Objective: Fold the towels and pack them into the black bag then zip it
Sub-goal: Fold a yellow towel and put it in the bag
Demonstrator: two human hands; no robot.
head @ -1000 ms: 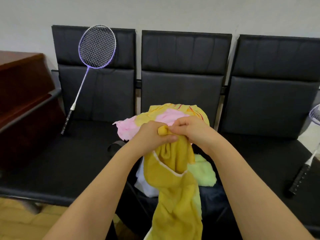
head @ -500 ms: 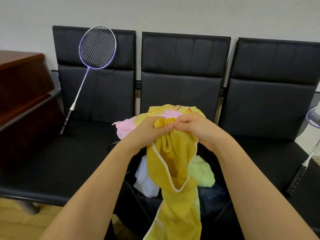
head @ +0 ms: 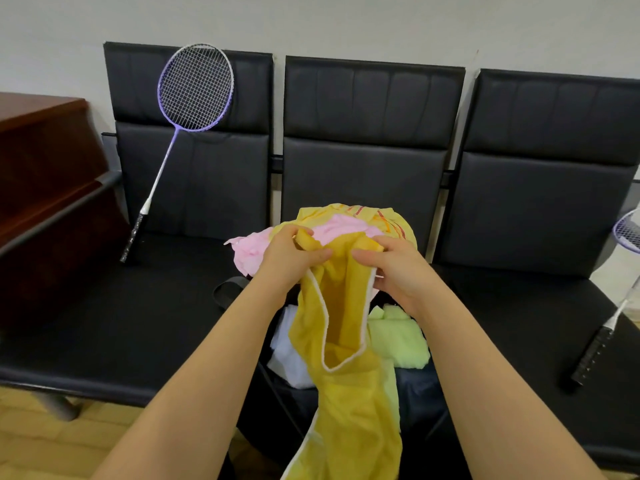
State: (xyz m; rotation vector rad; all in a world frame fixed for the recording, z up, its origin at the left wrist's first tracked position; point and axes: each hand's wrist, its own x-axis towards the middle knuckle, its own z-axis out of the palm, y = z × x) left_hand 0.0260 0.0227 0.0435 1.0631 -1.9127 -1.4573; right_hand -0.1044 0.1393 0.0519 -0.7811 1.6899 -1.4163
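I have both hands on the top edge of the yellow towel (head: 346, 375): my left hand (head: 287, 258) pinches one bunched corner, my right hand (head: 391, 268) curls round the other, the two near each other above the middle seat of the bench (head: 138, 306). The towel's long axis hangs straight down past the front edge. The black bag (head: 415, 403) sits directly below, apparently open, so I judge spreading sideways comes next.
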